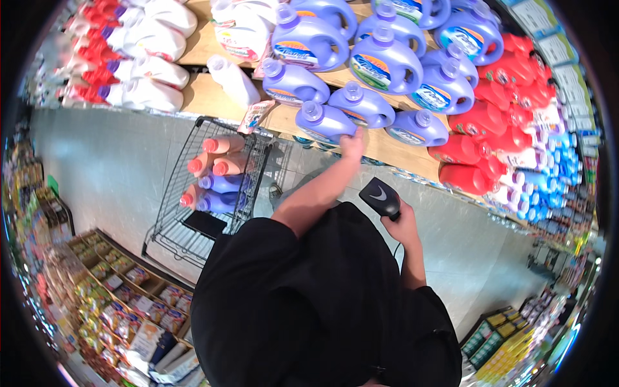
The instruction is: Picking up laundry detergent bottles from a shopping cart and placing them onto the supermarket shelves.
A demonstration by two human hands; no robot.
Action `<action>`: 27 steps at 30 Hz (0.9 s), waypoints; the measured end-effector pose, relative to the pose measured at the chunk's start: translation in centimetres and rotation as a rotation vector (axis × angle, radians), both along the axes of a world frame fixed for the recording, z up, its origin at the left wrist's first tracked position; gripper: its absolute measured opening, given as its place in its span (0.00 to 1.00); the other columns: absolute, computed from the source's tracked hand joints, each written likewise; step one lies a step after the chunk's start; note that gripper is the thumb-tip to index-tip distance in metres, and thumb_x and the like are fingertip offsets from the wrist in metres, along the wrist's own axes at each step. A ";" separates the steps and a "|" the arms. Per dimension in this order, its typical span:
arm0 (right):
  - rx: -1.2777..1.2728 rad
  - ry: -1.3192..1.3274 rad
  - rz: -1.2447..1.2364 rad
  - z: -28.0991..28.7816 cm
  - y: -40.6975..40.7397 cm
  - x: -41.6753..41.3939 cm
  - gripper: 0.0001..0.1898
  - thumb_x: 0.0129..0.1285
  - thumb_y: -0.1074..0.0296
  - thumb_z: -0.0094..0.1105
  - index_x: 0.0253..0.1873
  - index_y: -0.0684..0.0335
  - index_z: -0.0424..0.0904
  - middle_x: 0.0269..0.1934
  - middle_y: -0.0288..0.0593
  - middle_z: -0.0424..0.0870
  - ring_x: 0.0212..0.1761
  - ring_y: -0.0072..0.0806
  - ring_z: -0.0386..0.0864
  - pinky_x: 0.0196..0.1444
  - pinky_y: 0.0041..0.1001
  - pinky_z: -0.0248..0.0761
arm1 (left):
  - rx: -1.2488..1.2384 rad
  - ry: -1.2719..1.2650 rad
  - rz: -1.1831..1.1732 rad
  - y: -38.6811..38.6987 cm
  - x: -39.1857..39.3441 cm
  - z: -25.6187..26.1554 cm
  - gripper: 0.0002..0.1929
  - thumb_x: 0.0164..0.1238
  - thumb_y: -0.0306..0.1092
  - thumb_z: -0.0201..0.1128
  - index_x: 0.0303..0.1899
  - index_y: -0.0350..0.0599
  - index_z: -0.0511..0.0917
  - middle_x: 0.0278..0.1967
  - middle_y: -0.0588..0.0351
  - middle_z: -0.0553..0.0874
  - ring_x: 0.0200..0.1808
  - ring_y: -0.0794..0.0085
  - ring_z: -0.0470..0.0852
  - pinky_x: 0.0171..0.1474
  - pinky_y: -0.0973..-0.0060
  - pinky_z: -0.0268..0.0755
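Observation:
My left hand (353, 146) reaches to the front of the wooden shelf (387, 151). Its fingers are at the lower right end of a purple plastic detergent bottle (323, 122); whether they grip it or only touch it is unclear. Just behind stands another purple bottle (362, 107), and a third purple bottle (417, 128) is to the right. A black handheld barcode scanner (382, 196) is held by its handle in my right hand (402, 223), out over the floor, with its head towards the shelf.
To the left stands a wire shopping cart (164, 198), holding pink bottles (232, 163), purple bottles (220, 201) and a flat black object (205, 224). Red bottles (466, 179) line the shelf's right side; white bottles (150, 95) fill its left. Behind me is a bin of packaged goods (138, 275).

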State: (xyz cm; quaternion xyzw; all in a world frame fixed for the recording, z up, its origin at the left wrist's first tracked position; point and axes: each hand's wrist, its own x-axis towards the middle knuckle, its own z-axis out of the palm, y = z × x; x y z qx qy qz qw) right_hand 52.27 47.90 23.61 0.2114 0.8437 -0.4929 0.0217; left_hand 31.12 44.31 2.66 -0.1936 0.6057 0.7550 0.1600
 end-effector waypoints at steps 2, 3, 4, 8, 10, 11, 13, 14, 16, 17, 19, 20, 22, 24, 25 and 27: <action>-0.026 0.016 -0.049 -0.1 0.0 0.4 0.26 0.48 0.77 0.61 0.58 0.65 0.81 0.42 0.50 0.88 0.44 0.38 0.86 0.52 0.30 0.76 | -0.015 -0.134 -0.248 -3.5 -0.3 2.7 0.13 0.65 0.38 0.70 0.40 0.36 0.82 0.34 0.57 0.86 0.33 0.73 0.81 0.41 0.70 0.74; -0.046 0.027 -0.046 -0.1 0.0 0.6 0.26 0.49 0.77 0.61 0.58 0.65 0.81 0.43 0.51 0.88 0.45 0.39 0.86 0.53 0.31 0.76 | -0.063 -0.196 -0.297 -6.2 -0.5 5.2 0.13 0.62 0.39 0.72 0.34 0.38 0.82 0.28 0.60 0.85 0.30 0.73 0.80 0.39 0.69 0.74; -0.007 0.091 -0.041 -0.6 -0.1 0.7 0.27 0.49 0.77 0.61 0.58 0.66 0.79 0.38 0.47 0.85 0.37 0.32 0.80 0.48 0.28 0.75 | -0.267 0.066 -0.238 -8.9 -0.8 6.1 0.14 0.61 0.41 0.72 0.29 0.40 0.81 0.23 0.60 0.82 0.28 0.72 0.79 0.35 0.69 0.72; -0.014 0.124 -0.153 -1.1 0.4 1.3 0.26 0.49 0.77 0.62 0.58 0.66 0.80 0.38 0.48 0.85 0.37 0.35 0.81 0.48 0.29 0.76 | -0.733 0.674 -0.169 -16.7 -7.0 9.6 0.32 0.50 0.48 0.84 0.41 0.38 0.70 0.37 0.50 0.76 0.36 0.64 0.75 0.41 0.64 0.72; -0.041 0.134 -0.134 -1.1 0.3 0.7 0.26 0.49 0.77 0.62 0.58 0.65 0.80 0.39 0.49 0.86 0.37 0.36 0.82 0.48 0.30 0.76 | -0.730 0.781 -0.330 -19.2 -10.2 8.7 0.44 0.47 0.49 0.85 0.60 0.32 0.71 0.53 0.41 0.80 0.53 0.57 0.81 0.58 0.64 0.75; -0.045 0.136 -0.172 -1.2 0.4 0.8 0.26 0.49 0.77 0.62 0.58 0.65 0.80 0.39 0.49 0.86 0.37 0.36 0.82 0.48 0.30 0.76 | -0.625 0.747 -0.458 -19.0 -11.3 8.5 0.46 0.46 0.49 0.86 0.64 0.33 0.72 0.57 0.39 0.81 0.57 0.55 0.83 0.62 0.62 0.74; -0.041 0.121 -0.115 -1.2 0.7 0.7 0.26 0.50 0.76 0.62 0.59 0.65 0.80 0.39 0.49 0.86 0.38 0.36 0.82 0.47 0.30 0.77 | -0.551 0.587 -0.693 -17.6 -12.1 9.3 0.45 0.47 0.51 0.85 0.64 0.34 0.74 0.58 0.39 0.81 0.59 0.54 0.82 0.63 0.61 0.74; -0.048 0.141 -0.127 -0.9 0.8 0.6 0.26 0.51 0.73 0.64 0.59 0.62 0.81 0.42 0.53 0.87 0.43 0.47 0.86 0.50 0.35 0.78 | -0.483 0.404 -0.884 -16.8 -12.3 9.8 0.43 0.48 0.52 0.84 0.63 0.36 0.76 0.60 0.39 0.82 0.61 0.52 0.82 0.64 0.60 0.74; -0.056 0.154 -0.169 -0.5 0.8 0.8 0.26 0.51 0.74 0.64 0.59 0.62 0.81 0.43 0.52 0.87 0.43 0.47 0.86 0.50 0.34 0.78 | -0.645 0.504 -0.871 -15.9 -12.2 9.2 0.41 0.49 0.54 0.82 0.60 0.36 0.79 0.59 0.41 0.83 0.60 0.52 0.83 0.63 0.59 0.75; -0.065 0.162 -0.184 -0.5 0.8 1.1 0.26 0.51 0.74 0.64 0.59 0.62 0.81 0.43 0.52 0.87 0.43 0.47 0.86 0.50 0.34 0.78 | -0.805 0.595 -0.823 -15.7 -12.0 8.9 0.39 0.50 0.56 0.81 0.58 0.37 0.81 0.57 0.43 0.84 0.59 0.51 0.84 0.62 0.58 0.75; -0.095 0.169 -0.229 -0.5 0.7 1.8 0.26 0.51 0.74 0.64 0.59 0.62 0.81 0.43 0.52 0.88 0.44 0.47 0.86 0.50 0.34 0.78 | -0.815 0.629 -0.849 -14.9 -11.7 8.9 0.38 0.52 0.58 0.79 0.58 0.38 0.81 0.57 0.41 0.84 0.59 0.49 0.83 0.62 0.59 0.75; -0.127 0.171 -0.252 -0.6 0.8 2.2 0.27 0.51 0.74 0.64 0.60 0.62 0.81 0.43 0.52 0.88 0.44 0.47 0.86 0.50 0.35 0.78 | -0.850 0.618 -0.847 -14.4 -11.4 8.8 0.37 0.52 0.58 0.79 0.57 0.39 0.81 0.56 0.41 0.85 0.59 0.50 0.84 0.61 0.59 0.76; -0.129 0.187 -0.276 -1.3 0.8 3.0 0.27 0.51 0.74 0.64 0.60 0.62 0.81 0.43 0.52 0.88 0.44 0.47 0.86 0.50 0.35 0.78 | -0.796 0.615 -0.874 -13.2 -10.2 9.6 0.34 0.54 0.57 0.78 0.55 0.42 0.82 0.53 0.43 0.86 0.55 0.49 0.85 0.59 0.59 0.77; -0.132 0.202 -0.292 -1.6 0.9 3.8 0.27 0.50 0.75 0.64 0.60 0.62 0.81 0.43 0.52 0.88 0.44 0.47 0.86 0.50 0.35 0.78 | -0.803 0.661 -0.857 -12.1 -8.8 9.2 0.33 0.54 0.58 0.78 0.54 0.42 0.82 0.52 0.43 0.86 0.54 0.49 0.86 0.58 0.58 0.77; -0.130 0.181 -0.308 -1.6 1.0 4.2 0.27 0.50 0.75 0.64 0.60 0.62 0.81 0.43 0.52 0.88 0.44 0.47 0.86 0.50 0.35 0.78 | -0.807 0.700 -0.825 -11.6 -8.2 8.8 0.33 0.54 0.58 0.78 0.53 0.42 0.82 0.51 0.44 0.87 0.53 0.49 0.86 0.57 0.58 0.77; -0.128 0.161 -0.340 -1.9 1.1 5.1 0.26 0.50 0.74 0.64 0.59 0.62 0.81 0.42 0.52 0.88 0.43 0.47 0.86 0.50 0.35 0.78 | -0.831 0.714 -0.859 -10.2 -7.0 8.3 0.33 0.54 0.58 0.78 0.53 0.43 0.82 0.50 0.44 0.86 0.52 0.48 0.86 0.55 0.57 0.77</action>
